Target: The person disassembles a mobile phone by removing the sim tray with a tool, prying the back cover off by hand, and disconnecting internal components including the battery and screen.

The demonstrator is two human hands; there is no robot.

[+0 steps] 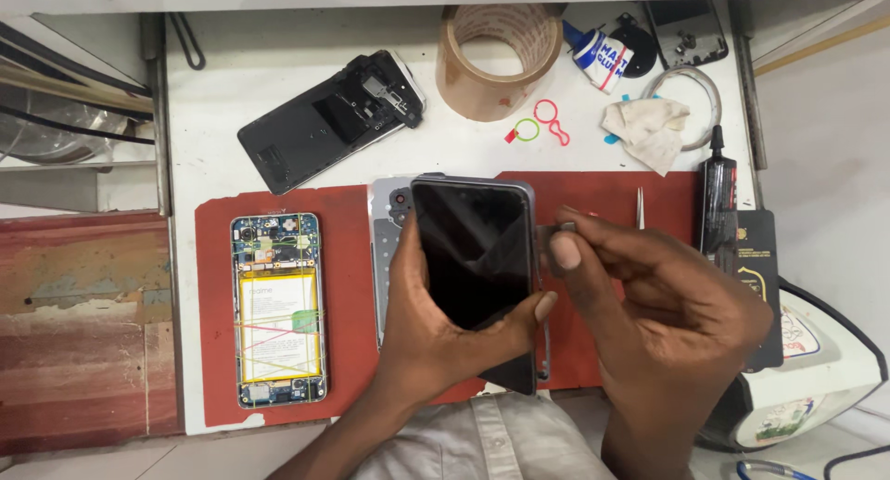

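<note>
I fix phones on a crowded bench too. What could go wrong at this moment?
1. The dark-screened phone is in the left hand above the red mat; a loose grip might drop it.
2. The right hand presses a small grey piece at its edge; force there could crack glass.

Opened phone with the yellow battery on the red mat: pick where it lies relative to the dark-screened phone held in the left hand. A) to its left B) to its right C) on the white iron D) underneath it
A: the opened phone with the yellow battery lies flat on the red mat, left of the dark-screened phone that the left hand holds.
</note>
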